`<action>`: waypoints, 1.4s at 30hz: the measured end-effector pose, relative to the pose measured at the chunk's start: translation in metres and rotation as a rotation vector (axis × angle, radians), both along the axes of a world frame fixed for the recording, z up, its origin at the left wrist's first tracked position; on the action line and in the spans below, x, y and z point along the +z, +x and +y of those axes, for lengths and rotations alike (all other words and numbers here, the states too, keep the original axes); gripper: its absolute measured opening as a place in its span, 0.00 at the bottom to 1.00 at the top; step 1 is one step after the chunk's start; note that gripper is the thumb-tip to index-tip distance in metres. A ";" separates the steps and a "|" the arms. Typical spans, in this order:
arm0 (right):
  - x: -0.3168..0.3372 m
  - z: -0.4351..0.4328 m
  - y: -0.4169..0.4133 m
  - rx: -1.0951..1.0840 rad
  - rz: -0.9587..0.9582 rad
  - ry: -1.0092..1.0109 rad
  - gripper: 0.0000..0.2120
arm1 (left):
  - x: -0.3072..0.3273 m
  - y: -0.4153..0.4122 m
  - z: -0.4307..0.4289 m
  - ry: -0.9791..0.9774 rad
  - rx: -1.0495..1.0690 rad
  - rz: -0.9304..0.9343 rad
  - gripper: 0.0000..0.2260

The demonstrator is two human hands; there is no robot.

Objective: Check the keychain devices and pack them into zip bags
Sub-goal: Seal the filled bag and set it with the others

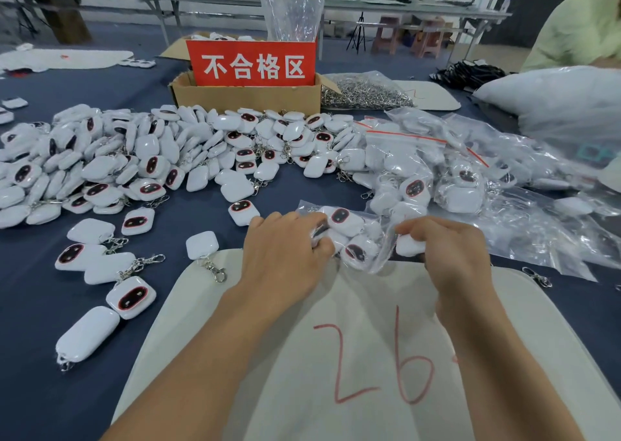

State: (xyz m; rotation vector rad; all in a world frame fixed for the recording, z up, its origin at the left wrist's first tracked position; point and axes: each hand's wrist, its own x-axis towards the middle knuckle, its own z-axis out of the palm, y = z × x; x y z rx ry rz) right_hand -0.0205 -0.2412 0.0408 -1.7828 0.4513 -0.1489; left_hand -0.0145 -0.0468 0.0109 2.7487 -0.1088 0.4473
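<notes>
A clear zip bag [376,254] with several white keychain devices inside lies at the far edge of a white mat [353,356] marked "26". My left hand [285,249] grips the bag's left side, fingers curled over it. My right hand [447,249] pinches the bag's right side and a white device [408,245]. A large heap of loose white keychain devices [141,158] with dark oval faces spreads across the blue table to the left. A pile of filled zip bags [470,171] lies to the right.
A cardboard box [248,96] with a red sign stands behind the heap. A bag of metal clasps [363,91] lies beside it. Loose devices [131,297] lie near my left forearm. A person's sleeve [581,27] is at the far right, above a white sack [554,101].
</notes>
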 end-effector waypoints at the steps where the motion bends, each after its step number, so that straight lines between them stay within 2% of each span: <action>1: -0.001 0.000 0.001 -0.014 -0.001 -0.008 0.13 | 0.001 -0.002 -0.002 -0.081 -0.016 -0.035 0.16; 3: -0.003 0.002 0.002 0.023 0.005 -0.060 0.13 | 0.004 -0.008 -0.007 -0.257 -0.080 -0.138 0.14; 5: -0.005 0.004 0.001 0.111 0.017 -0.136 0.15 | 0.008 -0.015 -0.016 -0.343 -0.163 -0.183 0.12; 8: -0.006 0.008 0.000 0.208 0.010 -0.132 0.15 | 0.008 -0.022 -0.027 -0.310 -0.187 -0.106 0.16; 10: -0.008 0.009 0.000 0.254 -0.004 -0.103 0.14 | 0.006 -0.021 -0.030 -0.293 -0.149 -0.052 0.13; 13: -0.009 0.009 0.000 0.323 -0.009 -0.098 0.14 | 0.006 -0.019 -0.029 -0.364 -0.091 0.069 0.05; 16: -0.008 0.009 -0.003 0.310 -0.042 -0.118 0.12 | 0.007 -0.018 -0.028 -0.494 -0.102 0.098 0.06; 19: -0.010 0.010 -0.002 0.237 -0.125 -0.235 0.05 | 0.012 -0.022 -0.027 -0.659 -0.141 0.080 0.07; 23: -0.008 0.022 -0.004 0.255 -0.213 -0.452 0.04 | 0.017 -0.030 -0.028 -0.635 -0.219 -0.099 0.06; 25: -0.006 0.029 -0.009 0.340 -0.259 -0.473 0.12 | 0.018 -0.032 -0.028 -0.601 -0.234 -0.208 0.05; 27: -0.005 0.032 -0.010 0.433 -0.279 -0.535 0.15 | 0.018 -0.033 -0.028 -0.547 -0.241 -0.290 0.04; 31: -0.007 0.039 -0.009 0.527 -0.252 -0.617 0.14 | 0.017 -0.031 -0.027 -0.551 -0.349 -0.271 0.04; 35: -0.009 0.046 -0.011 0.380 -0.318 -0.596 0.19 | 0.015 -0.028 -0.025 -0.589 -0.391 -0.199 0.04; 37: -0.009 0.046 -0.011 0.332 -0.319 -0.644 0.14 | 0.015 -0.027 -0.023 -0.631 -0.393 -0.112 0.05; 39: -0.009 0.046 -0.008 0.279 -0.269 -0.691 0.13 | 0.017 -0.024 -0.019 -0.705 -0.380 -0.011 0.03; 42: -0.007 0.043 -0.006 0.141 -0.234 -0.672 0.12 | 0.017 -0.011 -0.003 -0.706 -0.157 -0.067 0.06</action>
